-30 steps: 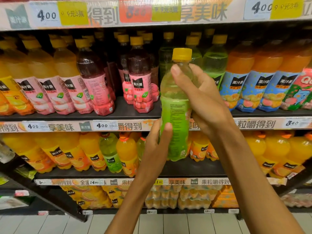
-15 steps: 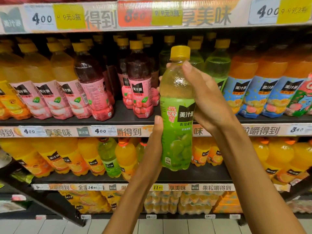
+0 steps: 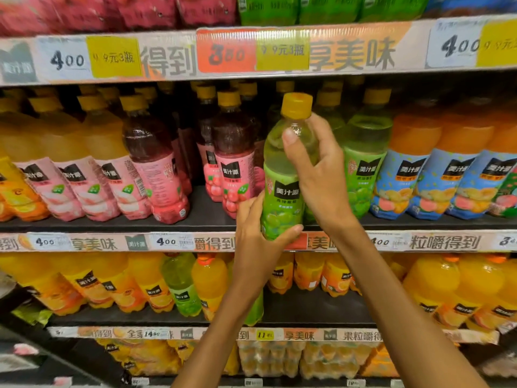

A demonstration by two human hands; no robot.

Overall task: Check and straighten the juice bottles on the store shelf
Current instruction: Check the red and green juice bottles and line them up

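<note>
- Head view: the green grape juice bottle [image 3: 282,191] is upright at the middle shelf [image 3: 212,217] edge, label facing out.
- The right hand [image 3: 321,175] pinches its shoulder; the left hand [image 3: 258,233] cups its base at 7 o'clock.
- I'd slide it straight back toward 12 o'clock, into the gap beside the matching green bottle [image 3: 363,163], keeping the label frontward.

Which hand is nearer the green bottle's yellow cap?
Right. The right hand grips the green bottle round its upper body, fingers just below the yellow cap. The left hand holds the bottle's base, far under the cap.
</note>
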